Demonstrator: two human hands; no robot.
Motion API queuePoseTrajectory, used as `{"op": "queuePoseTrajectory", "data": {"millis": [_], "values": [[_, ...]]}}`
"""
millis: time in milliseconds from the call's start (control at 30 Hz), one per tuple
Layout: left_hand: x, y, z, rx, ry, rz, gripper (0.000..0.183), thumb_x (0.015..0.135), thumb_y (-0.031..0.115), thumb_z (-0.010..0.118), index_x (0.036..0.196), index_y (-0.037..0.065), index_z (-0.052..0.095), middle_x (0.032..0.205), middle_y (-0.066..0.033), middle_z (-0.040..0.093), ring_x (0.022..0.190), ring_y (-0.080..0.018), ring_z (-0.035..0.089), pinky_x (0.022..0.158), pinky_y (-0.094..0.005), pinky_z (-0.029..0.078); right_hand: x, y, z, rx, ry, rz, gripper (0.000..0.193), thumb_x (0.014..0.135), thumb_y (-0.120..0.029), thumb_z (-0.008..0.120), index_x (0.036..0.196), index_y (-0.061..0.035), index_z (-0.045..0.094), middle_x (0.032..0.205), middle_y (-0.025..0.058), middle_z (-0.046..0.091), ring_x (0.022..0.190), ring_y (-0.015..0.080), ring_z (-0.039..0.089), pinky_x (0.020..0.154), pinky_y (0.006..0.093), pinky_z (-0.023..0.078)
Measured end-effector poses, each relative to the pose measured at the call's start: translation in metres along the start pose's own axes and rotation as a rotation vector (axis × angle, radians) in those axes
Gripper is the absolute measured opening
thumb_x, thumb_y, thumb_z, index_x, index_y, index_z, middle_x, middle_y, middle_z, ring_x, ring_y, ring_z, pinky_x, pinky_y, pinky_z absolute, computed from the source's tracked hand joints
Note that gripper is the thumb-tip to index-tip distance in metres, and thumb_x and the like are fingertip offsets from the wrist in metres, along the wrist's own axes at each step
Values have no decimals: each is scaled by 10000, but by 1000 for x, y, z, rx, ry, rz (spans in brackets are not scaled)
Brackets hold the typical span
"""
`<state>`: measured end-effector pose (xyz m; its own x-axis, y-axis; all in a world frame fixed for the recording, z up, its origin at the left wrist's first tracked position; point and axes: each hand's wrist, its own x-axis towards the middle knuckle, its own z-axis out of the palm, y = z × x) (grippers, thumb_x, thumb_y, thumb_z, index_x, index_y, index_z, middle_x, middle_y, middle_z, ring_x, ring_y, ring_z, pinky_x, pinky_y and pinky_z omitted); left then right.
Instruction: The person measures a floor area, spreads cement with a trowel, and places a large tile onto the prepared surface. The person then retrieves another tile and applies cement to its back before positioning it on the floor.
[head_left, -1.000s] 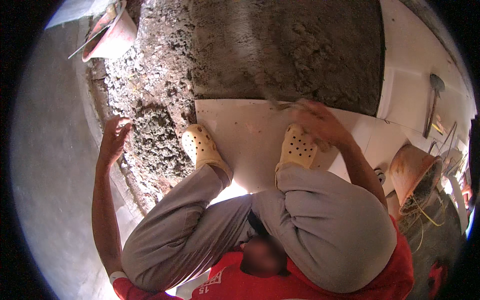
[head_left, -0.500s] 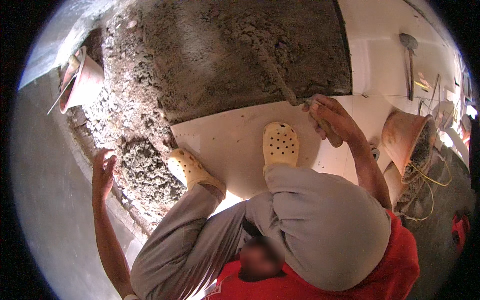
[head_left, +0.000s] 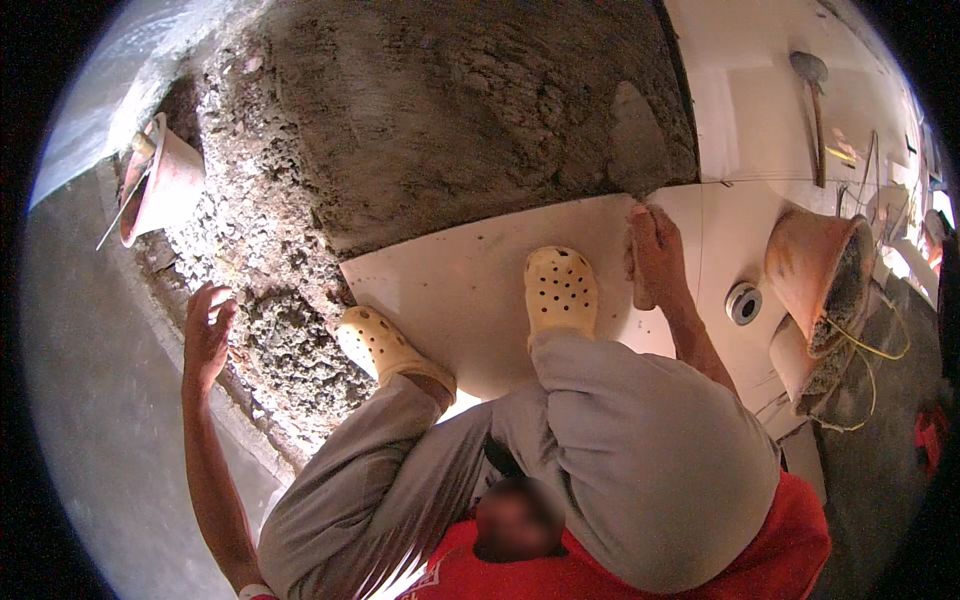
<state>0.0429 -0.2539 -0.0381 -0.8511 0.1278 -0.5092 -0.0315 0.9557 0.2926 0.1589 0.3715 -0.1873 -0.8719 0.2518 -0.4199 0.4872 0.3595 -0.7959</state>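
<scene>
My right hand (head_left: 660,250) is closed round the handle of a trowel (head_left: 638,130). Its pointed blade lies over the right part of a dark, wet mortar bed (head_left: 430,130), close to the laid tiles. To the left, my left hand (head_left: 207,335) holds nothing; its fingers are loosely bent and apart. It hovers beside a heap of lumpy mortar (head_left: 300,350). A pale tile (head_left: 450,265) borders the near side of the bed, with my yellow clogs on and beside it.
A bucket (head_left: 178,190) with a stick in it leans at the far left. Two orange buckets (head_left: 805,260) lie tipped at the right, near a round ring-shaped roll (head_left: 742,303). Beyond them a mallet (head_left: 818,120) rests on pale tiles.
The trowel has swung from pointing up-left over the bed to pointing nearly straight away, its blade now flatter and farther right. My left hand has stayed about where it was.
</scene>
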Motion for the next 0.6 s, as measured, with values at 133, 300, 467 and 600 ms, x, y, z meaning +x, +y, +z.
{"op": "queuePoseTrajectory", "data": {"millis": [133,300,467,600], "values": [[-3,2,2,-18,11,-26,376,965,385,569,1167,68,583,1262,-188,501,1163,-303,528,962,-425,473,6,-2,29,169,-5,137,343,1004,-360,465,919,-33,526,626,31,491,450,117,488,393,278,413],[-14,-12,6,7,13,-33,417,972,420,543,1168,53,566,1286,-189,480,1127,-305,554,931,-426,492,24,-15,70,48,-107,-100,370,996,-386,466,876,-38,503,619,34,493,466,119,504,399,291,417],[-27,-32,12,-68,12,-145,425,952,391,598,1207,56,540,1304,-174,453,1086,-317,596,843,-391,531,36,-23,111,-10,-53,-55,380,986,-407,472,867,-47,502,607,33,492,443,119,499,394,302,416],[-42,-37,16,-94,17,-168,420,953,367,605,1227,56,536,1299,-160,452,1104,-314,591,810,-388,541,57,-36,132,136,-238,-146,344,980,-391,491,883,-62,515,623,27,508,458,111,516,400,289,424]]}}
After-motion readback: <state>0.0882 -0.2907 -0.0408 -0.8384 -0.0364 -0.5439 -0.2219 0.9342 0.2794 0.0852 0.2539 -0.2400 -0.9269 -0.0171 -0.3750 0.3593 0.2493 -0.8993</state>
